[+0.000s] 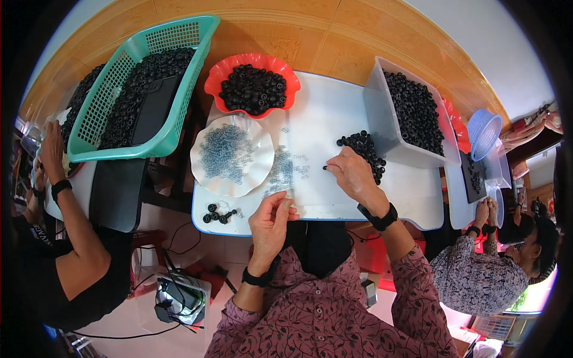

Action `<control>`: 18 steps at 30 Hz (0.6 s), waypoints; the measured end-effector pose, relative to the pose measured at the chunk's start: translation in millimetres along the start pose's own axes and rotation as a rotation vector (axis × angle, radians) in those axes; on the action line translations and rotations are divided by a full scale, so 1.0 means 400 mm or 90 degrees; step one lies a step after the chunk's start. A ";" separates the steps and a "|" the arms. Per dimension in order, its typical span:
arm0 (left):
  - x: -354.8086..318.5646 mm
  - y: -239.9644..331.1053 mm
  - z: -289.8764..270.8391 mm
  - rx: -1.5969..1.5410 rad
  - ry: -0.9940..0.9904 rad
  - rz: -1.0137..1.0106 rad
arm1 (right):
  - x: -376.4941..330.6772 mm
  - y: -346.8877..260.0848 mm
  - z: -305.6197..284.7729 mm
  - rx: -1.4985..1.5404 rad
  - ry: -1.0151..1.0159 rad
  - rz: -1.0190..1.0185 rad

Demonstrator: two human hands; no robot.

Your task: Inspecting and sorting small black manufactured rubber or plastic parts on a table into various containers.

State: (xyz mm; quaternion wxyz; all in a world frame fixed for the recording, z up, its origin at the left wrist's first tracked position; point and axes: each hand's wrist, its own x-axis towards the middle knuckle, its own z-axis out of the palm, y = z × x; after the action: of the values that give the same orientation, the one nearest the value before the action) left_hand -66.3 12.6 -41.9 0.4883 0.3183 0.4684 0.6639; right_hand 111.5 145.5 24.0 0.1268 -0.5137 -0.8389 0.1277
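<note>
Reaching across the white tabletop [334,119], the right hand [353,173] lies palm-down with its fingertips pressed together on a single small black ring [325,167], pinching it just clear of the loose heap of black rubber rings [364,152] that sits beside the knuckles, close enough that a fresh piece can be drawn out without moving the arm. The left hand [270,222] hovers nearer the body at the table's front edge, thumb and forefinger closed as if on something tiny; what it nips, if anything, is too small to tell, though it hangs right by the scatter of small clear pieces [280,173] spread on the table. More of those clear pieces fill the white scalloped plate [231,156], set within easy reach of the left hand, and a little cluster of finished-looking black rings [219,213] lies near the table's front left corner, apart from the raw stock. Bulk supplies stand farther back: a red scalloped bowl [253,89] heaped with black rings, a clear plastic bin [412,116] of the same on the right, and a green basket [140,89] on the left. Both wrists wear black bands. A neighbour's arm [71,221] works at the left, and another person's hands [484,212] are busy at the right.
</note>
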 end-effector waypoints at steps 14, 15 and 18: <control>0.000 0.000 -0.003 0.023 -0.011 -0.017 | -0.078 0.016 0.008 0.052 0.114 0.002; 0.000 0.000 -0.004 0.032 -0.024 -0.017 | -0.078 0.019 0.013 0.031 0.109 -0.005; -0.002 0.000 -0.003 0.030 -0.021 -0.017 | -0.077 0.028 0.032 -0.005 0.127 -0.010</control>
State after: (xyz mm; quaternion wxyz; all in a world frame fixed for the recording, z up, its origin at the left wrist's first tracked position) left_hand -67.3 11.6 -42.2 0.4973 0.3342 0.4803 0.6406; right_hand 129.8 121.8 5.6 0.2085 -0.5179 -0.8266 0.0713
